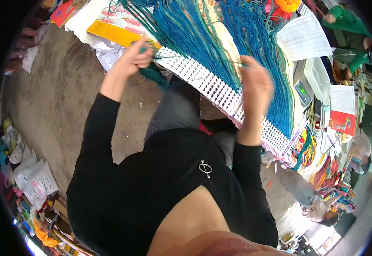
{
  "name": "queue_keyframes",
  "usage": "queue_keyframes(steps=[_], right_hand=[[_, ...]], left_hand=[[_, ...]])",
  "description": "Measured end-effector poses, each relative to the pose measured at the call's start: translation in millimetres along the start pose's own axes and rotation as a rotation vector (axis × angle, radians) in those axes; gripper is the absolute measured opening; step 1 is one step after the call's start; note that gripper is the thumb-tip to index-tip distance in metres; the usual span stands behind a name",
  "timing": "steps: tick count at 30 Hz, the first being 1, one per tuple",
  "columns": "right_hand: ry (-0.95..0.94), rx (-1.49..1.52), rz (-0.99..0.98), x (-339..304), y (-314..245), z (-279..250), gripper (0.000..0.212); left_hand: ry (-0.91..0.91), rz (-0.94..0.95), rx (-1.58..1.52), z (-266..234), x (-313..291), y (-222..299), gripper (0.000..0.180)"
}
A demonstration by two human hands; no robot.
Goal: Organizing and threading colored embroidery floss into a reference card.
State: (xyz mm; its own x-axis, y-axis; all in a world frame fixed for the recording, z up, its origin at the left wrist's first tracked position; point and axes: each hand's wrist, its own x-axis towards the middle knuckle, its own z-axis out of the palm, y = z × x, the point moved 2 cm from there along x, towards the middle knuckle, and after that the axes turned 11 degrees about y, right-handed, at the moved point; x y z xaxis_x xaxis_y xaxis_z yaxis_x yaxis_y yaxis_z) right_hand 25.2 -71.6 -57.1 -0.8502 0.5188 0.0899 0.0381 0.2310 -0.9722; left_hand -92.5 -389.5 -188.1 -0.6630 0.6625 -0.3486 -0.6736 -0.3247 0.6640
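Note:
My left hand (135,56) is closed around a bunch of dark green yarn (154,76), whose loose end hangs below the fingers beside the board's left end. Over the board's right half is my right hand (256,85), blurred by motion, with its fingertips bent together at a thin green strand. Fine strands stretch between the two hands. The long white board (203,81) has rows of dark holes along the table's near edge. Thick bundles of blue-teal yarn (186,38) fan out from it across the table, with a cream strip (224,34) between them.
A yellow wooden bar (113,34) lies left of the yarn. On the right are a paper sheet (303,37), a digital scale (304,93), a red-and-white booklet (342,110) and multicoloured yarn (305,147). White sacks (36,179) stand at far left. Other people sit at the right.

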Motion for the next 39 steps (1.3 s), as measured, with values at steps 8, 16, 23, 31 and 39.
queue_keyframes(steps=[8, 16, 23, 31, 39], right_hand=[[1.100, 0.674, -0.429, 6.4, -27.4, -258.1, 0.037], [-0.173, -0.013, 0.004, 4.7, 64.7, 23.7, 0.018], [-0.241, -0.036, 0.165, 9.4, 148.1, 97.7, 0.015], [-0.185, -0.152, 0.256, 16.9, 151.6, 103.1, 0.017], [-0.218, -0.135, 0.249, 20.6, 157.8, 99.6, 0.016]], left_hand=[[0.489, 0.486, -0.720, -82.8, -65.6, 50.4, 0.044], [0.339, -0.053, 0.102, 66.3, 22.4, -21.4, 0.041], [0.476, -0.212, 0.505, 71.6, 55.1, -56.4, 0.035], [0.385, -0.049, 0.713, 81.9, 86.9, -53.1, 0.015], [0.399, 0.081, 0.786, 62.4, 86.7, -32.1, 0.017]])
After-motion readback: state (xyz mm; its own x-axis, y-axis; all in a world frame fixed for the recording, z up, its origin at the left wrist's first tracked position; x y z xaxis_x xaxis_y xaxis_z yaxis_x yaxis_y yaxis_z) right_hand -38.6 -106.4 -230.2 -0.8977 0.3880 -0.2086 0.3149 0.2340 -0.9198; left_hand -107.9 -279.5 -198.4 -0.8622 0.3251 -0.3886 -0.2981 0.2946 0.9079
